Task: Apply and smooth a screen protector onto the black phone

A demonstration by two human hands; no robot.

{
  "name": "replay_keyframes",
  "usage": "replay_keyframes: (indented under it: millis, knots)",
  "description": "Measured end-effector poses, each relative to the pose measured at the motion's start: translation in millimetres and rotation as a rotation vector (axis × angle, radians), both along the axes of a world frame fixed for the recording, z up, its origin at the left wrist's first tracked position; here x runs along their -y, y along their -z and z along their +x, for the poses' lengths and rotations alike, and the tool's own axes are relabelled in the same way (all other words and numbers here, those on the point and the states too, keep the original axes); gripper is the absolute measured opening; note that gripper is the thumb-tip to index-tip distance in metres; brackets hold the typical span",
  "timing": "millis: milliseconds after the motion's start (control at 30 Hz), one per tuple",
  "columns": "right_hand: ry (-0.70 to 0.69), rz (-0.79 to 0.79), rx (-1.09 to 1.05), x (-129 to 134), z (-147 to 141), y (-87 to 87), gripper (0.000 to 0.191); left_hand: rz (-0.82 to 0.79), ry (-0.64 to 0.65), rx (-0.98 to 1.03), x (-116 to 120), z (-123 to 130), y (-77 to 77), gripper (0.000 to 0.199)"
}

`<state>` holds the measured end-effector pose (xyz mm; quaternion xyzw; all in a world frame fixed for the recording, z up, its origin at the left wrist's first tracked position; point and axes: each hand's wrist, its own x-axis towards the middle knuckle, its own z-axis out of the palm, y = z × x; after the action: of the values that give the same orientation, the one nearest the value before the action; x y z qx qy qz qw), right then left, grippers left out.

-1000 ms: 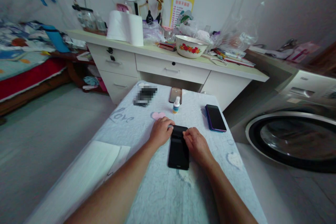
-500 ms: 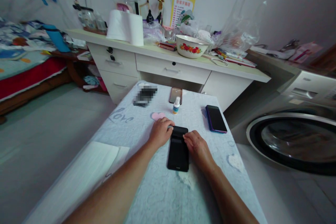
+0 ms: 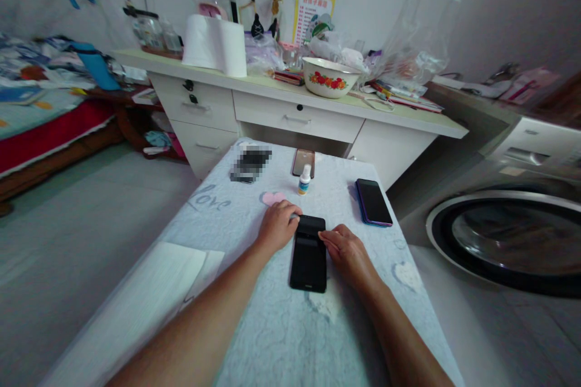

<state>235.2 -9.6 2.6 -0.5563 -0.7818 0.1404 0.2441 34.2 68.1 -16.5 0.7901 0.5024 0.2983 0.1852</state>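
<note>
A black phone (image 3: 308, 260) lies face up on the cloth-covered table (image 3: 254, 326). My left hand (image 3: 279, 224) is at its upper left corner, with fingers bent together at the edge; whatever they pinch is too small to tell. At the phone's upper right edge, my right hand (image 3: 342, 248) has its fingers pressed together, and their tips hide what they may hold. Beyond the phone stands a small white spray bottle (image 3: 304, 181), in front of a phone case (image 3: 304, 163). Another phone (image 3: 374, 202) rests to the right.
A pixelated dark item (image 3: 252, 163) lies at the table's far left. White sheets (image 3: 158, 278) cover the near left. Behind is a desk (image 3: 281, 94) with a floral bowl (image 3: 331, 78) and paper roll (image 3: 233, 48). A washing machine (image 3: 499, 175) stands right.
My right hand has shifted slightly at the phone's right edge. My left hand stays at the upper left corner. The view has tilted slightly.
</note>
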Motion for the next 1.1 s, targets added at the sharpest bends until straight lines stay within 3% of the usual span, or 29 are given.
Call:
replay_keyframes:
  millis: [467, 900, 1000, 1100]
  knots:
    - [-0.208, -0.016, -0.032, 6.8, -1.9, -8.6, 0.024, 0.006, -0.003, 0.001, 1.0, 0.2, -1.2, 0.017]
    - [-0.081, -0.038, -0.036, 7.7, -9.1, -16.7, 0.020, 0.005, -0.004, 0.008, 1.2, 0.1, -0.2, 0.017]
    - [0.017, -0.060, -0.172, 8.1, -11.1, -19.6, 0.017, 0.009, 0.002, 0.003, 0.6, 0.3, 0.5, 0.017]
    - [0.122, -0.201, -0.411, 9.7, -12.0, -20.8, 0.020, 0.005, 0.000, -0.002, -0.2, 0.3, 0.9, 0.018]
